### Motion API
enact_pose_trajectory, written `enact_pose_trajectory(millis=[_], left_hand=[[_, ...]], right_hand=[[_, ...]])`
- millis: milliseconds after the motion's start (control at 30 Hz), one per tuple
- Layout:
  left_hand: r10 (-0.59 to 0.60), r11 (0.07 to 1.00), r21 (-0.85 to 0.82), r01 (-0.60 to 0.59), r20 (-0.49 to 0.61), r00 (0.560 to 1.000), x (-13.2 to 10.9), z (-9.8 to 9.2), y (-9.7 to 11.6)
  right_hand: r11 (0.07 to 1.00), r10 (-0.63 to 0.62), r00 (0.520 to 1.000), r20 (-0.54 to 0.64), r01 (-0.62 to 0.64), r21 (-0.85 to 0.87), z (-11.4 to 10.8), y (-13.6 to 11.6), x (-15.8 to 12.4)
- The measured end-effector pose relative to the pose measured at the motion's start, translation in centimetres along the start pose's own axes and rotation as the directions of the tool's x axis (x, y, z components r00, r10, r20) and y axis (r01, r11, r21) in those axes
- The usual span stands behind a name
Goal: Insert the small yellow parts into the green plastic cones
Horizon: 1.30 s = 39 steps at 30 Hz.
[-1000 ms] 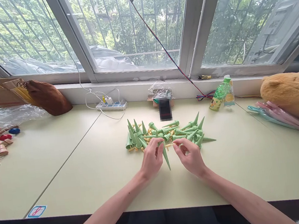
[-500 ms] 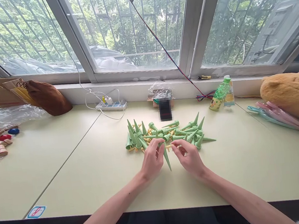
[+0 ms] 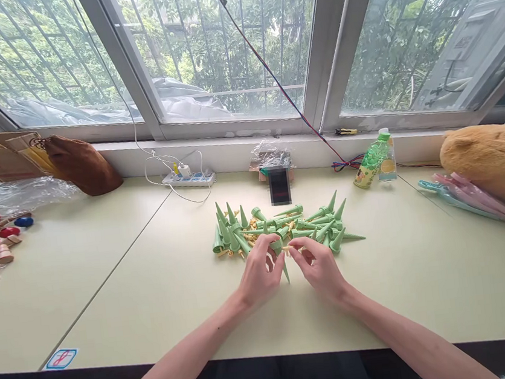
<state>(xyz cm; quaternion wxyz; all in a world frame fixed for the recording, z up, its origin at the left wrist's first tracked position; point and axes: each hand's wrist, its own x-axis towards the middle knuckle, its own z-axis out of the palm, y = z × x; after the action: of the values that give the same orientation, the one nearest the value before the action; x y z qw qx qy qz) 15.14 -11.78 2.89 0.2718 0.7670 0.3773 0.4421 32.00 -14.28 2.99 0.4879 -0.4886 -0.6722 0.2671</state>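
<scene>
My left hand [image 3: 258,274] is closed, thumb and fingers around a green plant watering spike [image 3: 286,274] whose long tip points down toward the table. Facing it from the right, my right hand [image 3: 323,266] pinches a small yellow valve [image 3: 286,249] between thumb and fingertips. The valve's left end is at the upper part of the spike; whether it sits inside the spike is hidden by my fingers. Just beyond both hands lies a pile of green watering spikes [image 3: 336,239], some standing and some on their sides, with small yellow valves [image 3: 230,253] scattered among them.
Behind the pile are a dark blurred-out object [image 3: 279,186], a power strip [image 3: 194,178] and a green bottle [image 3: 371,160]. Wooden toys with red and blue balls [image 3: 9,232] and a brown pouch [image 3: 83,166] lie left. A tan plush [image 3: 495,162] is right.
My hands have come closer together, so the yellow valve now meets the green spike. My left thumb has moved right and covers more of the spike.
</scene>
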Motion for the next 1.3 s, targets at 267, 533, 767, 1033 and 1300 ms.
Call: enact_pose_trajectory(millis=[267,533,767,1033,1300], left_hand=[[-0.029,0.999,0.025,0.027,0.077,0.997,-0.07,0.04,-0.15],[-0.045,0.999,0.017,0.044,0.09,0.995,-0.06,0.07,0.09],[-0.043,0.999,0.011,0.042,0.072,0.996,-0.08,0.14,-0.11],[-0.044,0.999,0.019,0.043,0.055,0.998,-0.08,0.14,-0.1],[-0.034,0.999,0.01,0.033,0.067,0.997,-0.04,0.06,-0.02]], right_hand=[[1.0,-0.004,1.0,0.001,0.004,-0.013,0.01,0.09,0.0],[1.0,-0.007,1.0,0.01,0.007,-0.022,0.03,0.04,-0.02],[1.0,-0.005,1.0,0.017,0.006,-0.023,-0.06,-0.24,0.05],[0.999,-0.015,1.0,0.014,0.016,-0.028,-0.07,-0.26,0.06],[1.0,-0.011,1.0,0.021,0.012,-0.024,-0.14,-0.35,0.1]])
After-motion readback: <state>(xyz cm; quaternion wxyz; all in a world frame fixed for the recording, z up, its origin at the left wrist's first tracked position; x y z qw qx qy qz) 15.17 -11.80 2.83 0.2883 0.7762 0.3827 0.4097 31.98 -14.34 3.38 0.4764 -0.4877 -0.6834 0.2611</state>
